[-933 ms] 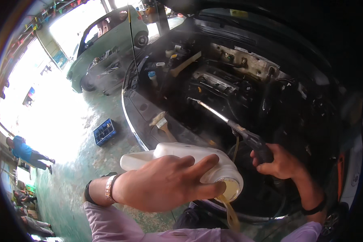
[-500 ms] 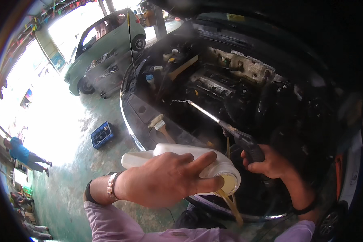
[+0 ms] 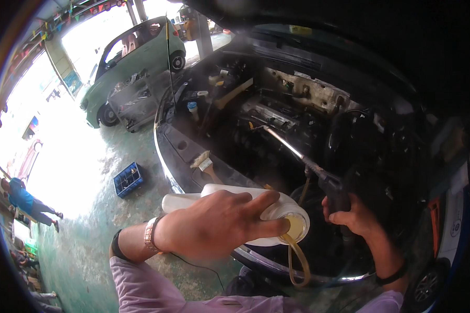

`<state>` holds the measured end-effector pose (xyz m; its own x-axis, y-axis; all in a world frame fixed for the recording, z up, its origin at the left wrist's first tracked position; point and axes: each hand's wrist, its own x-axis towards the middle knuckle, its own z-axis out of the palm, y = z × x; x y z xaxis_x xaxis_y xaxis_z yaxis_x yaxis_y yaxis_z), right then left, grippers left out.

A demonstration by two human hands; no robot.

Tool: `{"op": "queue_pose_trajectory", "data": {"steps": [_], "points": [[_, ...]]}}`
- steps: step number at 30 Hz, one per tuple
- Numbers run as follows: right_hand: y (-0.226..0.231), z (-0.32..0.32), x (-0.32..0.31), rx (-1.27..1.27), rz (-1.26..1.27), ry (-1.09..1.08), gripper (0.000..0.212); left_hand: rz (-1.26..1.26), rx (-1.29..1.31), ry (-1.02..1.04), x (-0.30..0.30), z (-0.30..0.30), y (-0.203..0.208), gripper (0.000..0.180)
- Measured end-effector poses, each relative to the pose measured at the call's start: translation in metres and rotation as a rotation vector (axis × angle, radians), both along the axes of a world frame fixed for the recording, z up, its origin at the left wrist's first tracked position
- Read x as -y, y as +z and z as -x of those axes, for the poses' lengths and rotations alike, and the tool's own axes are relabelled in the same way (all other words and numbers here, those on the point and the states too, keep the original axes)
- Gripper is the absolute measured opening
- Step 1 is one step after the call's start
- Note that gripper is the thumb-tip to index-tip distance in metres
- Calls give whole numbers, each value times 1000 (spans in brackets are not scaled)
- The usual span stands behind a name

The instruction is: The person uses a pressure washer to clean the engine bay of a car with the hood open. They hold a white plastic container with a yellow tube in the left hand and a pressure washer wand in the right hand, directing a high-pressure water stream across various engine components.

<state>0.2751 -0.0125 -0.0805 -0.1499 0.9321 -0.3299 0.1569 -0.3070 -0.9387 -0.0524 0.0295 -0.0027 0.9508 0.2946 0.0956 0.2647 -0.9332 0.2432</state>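
My left hand [image 3: 219, 221] is wrapped round a white plastic jug [image 3: 290, 206], tipped on its side with its open mouth to the right. Yellowish liquid shows inside the mouth, where one finger presses at the rim. A clear yellowish tube [image 3: 300, 263] comes out of the mouth and hangs in a loop; another stretch of tube meets the spray gun from below. My right hand [image 3: 357, 216] grips the black handle of this spray gun [image 3: 326, 180]. Its long metal nozzle points left and away, over the dark engine [image 3: 277, 112] in the open car bay.
A wood-handled brush [image 3: 206, 166] lies on the car's front panel. Behind it are a blue-capped reservoir [image 3: 192, 106] and a thin hood prop [image 3: 169, 62]. A blue crate [image 3: 128, 179] stands on the floor, a pale green car [image 3: 136, 62] beyond. Someone in blue [image 3: 23, 198] is at far left.
The spray gun has shifted right, its nozzle tip now nearer the middle of the engine. Below the jug's mouth, the tube now shows as a clear loop. Both hands keep their hold.
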Motion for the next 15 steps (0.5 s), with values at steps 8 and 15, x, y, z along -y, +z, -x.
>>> {"op": "queue_pose_trajectory", "data": {"steps": [8, 15], "points": [[-1, 16, -7, 58, -32, -13, 25, -17, -4, 17, 1, -2, 0, 60], [-21, 2, -16, 91, -127, -207, 17, -94, -28, -37, -4, 0, -4, 68]]}}
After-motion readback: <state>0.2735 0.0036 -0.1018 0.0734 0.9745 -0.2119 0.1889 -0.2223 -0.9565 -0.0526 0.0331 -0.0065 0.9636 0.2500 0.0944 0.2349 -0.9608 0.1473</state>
